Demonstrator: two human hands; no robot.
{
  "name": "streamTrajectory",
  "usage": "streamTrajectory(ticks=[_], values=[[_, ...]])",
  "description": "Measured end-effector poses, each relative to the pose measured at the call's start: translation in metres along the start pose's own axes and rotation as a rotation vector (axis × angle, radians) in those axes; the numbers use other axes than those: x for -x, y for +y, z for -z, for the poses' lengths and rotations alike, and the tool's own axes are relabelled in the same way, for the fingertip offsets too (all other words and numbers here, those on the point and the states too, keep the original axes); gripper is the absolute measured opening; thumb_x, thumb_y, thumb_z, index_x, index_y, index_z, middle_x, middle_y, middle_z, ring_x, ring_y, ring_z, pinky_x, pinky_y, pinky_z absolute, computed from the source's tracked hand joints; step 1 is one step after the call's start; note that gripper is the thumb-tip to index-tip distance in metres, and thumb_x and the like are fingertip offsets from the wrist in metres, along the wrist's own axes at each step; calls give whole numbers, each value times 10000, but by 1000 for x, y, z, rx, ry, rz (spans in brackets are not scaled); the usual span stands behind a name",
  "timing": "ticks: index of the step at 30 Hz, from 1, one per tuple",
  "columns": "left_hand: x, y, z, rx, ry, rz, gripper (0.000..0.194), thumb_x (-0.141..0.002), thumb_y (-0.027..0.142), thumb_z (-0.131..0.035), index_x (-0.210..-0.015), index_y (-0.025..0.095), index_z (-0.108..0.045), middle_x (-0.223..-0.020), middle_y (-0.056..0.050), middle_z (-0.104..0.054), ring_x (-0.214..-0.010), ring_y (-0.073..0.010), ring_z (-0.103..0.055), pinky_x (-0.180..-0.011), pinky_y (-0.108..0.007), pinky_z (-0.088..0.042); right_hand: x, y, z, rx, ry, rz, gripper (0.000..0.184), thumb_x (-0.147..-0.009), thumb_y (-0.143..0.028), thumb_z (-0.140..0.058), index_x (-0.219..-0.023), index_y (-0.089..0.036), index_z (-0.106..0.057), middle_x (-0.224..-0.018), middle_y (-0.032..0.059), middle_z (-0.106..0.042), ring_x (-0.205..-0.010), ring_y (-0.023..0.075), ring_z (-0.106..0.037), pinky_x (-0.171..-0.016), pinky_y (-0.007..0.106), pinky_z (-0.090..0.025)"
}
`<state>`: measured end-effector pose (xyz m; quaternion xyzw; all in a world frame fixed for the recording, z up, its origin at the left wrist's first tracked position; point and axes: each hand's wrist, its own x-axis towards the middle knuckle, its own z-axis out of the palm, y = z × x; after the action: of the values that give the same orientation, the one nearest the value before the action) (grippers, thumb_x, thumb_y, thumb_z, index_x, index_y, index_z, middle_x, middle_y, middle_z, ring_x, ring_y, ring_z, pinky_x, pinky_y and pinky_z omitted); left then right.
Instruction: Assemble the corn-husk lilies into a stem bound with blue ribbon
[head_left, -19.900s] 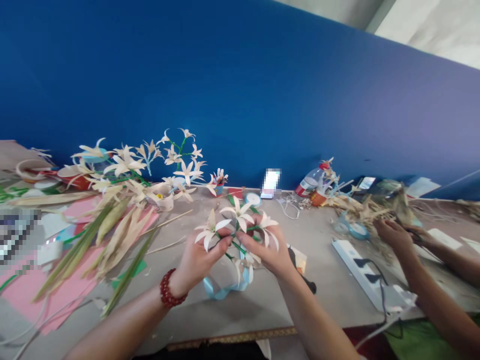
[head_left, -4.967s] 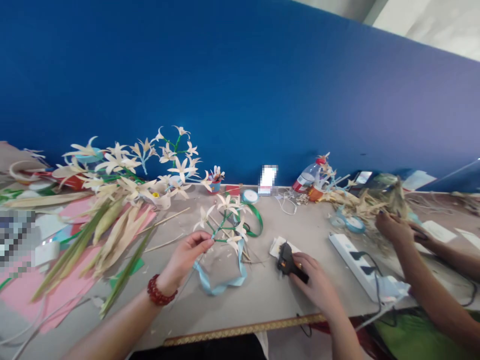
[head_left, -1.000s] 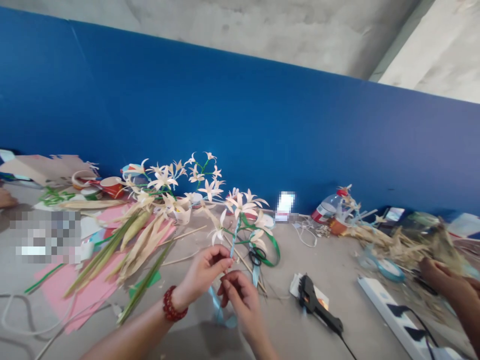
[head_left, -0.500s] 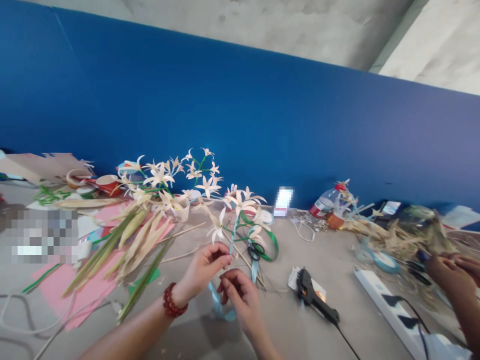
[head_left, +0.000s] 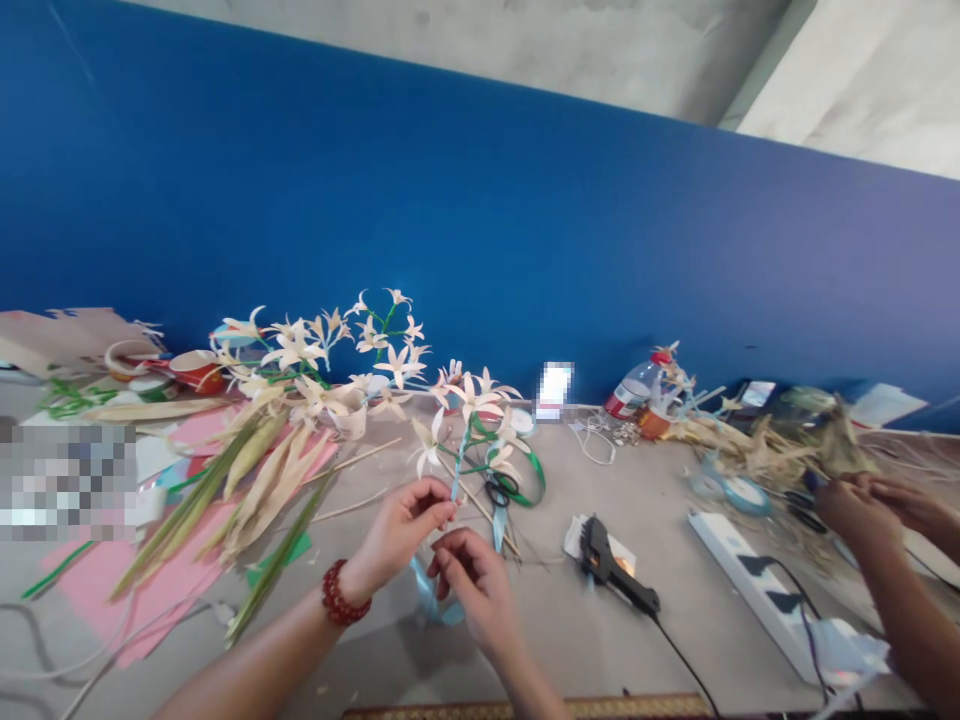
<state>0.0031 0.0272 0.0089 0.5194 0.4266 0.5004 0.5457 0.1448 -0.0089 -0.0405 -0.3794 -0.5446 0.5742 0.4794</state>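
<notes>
My left hand (head_left: pixel 405 525), with a red beaded bracelet at the wrist, pinches an upright flower stem (head_left: pixel 460 462) wrapped in light blue. White, pointed-petalled flowers (head_left: pixel 476 398) spread at its top, with green side stems. Just below and to the right, my right hand (head_left: pixel 478 585) is closed, thumb against fingers. A light blue ribbon (head_left: pixel 426 595) hangs in a loop by its fingertips and appears to be held there. Behind the stem lie black scissors (head_left: pixel 501 490) and a roll of green ribbon (head_left: pixel 536 480), both partly covered.
A black glue gun (head_left: pixel 615 570) lies to the right, before a white power strip (head_left: pixel 757 580). Another person's hands (head_left: pixel 862 510) work at far right. Dried husks (head_left: pixel 274 490), pink paper (head_left: pixel 142 600) and more white flowers (head_left: pixel 292 345) fill the left. A bottle (head_left: pixel 634 390) stands near the blue wall.
The view has shifted slightly, so the table's contents sit further left and its front edge shows at the bottom. My hands keep nearly the same pose around the stem and ribbon.
</notes>
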Motion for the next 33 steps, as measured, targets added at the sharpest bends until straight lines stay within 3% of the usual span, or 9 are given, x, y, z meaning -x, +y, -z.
streamTrajectory(ticks=[7,21,25,29,33], values=[[-2,-4,-2,16,-19,7,120,-807,269,-650,-871,169,-635,-709,12,-628,-649,-125,-558,-655,-248,-456,3,-2,2,-9,14,-23,287,-875,-456,-610,-826,-173,-591,-688,3,-623,-515,89,-533,-504,204,-427],[-8,-10,-10,21,-36,16,116,-764,237,-696,-840,167,-644,-692,9,-641,-650,-134,-584,-651,-256,-476,15,2,17,-9,30,-53,302,-886,-460,-594,-820,-166,-591,-693,3,-612,-520,87,-528,-520,203,-413],[1,-15,-16,52,-47,4,103,-777,231,-695,-828,173,-627,-701,13,-625,-641,-128,-583,-644,-250,-478,27,-1,31,116,27,-33,283,-904,-435,-568,-816,-170,-611,-676,1,-586,-570,109,-521,-548,216,-408],[16,-22,-21,28,-105,-35,90,-801,238,-691,-806,176,-626,-746,-8,-629,-680,-142,-591,-660,-258,-482,42,-5,48,302,27,80,258,-921,-378,-544,-796,-174,-642,-757,37,-620,-749,163,-586,-695,252,-446],[31,-28,-23,0,-111,-31,96,-838,270,-663,-820,178,-645,-804,-33,-641,-748,-161,-605,-725,-279,-492,49,-8,57,341,-9,96,240,-938,-357,-507,-870,-177,-651,-776,45,-639,-752,173,-609,-703,258,-462]])
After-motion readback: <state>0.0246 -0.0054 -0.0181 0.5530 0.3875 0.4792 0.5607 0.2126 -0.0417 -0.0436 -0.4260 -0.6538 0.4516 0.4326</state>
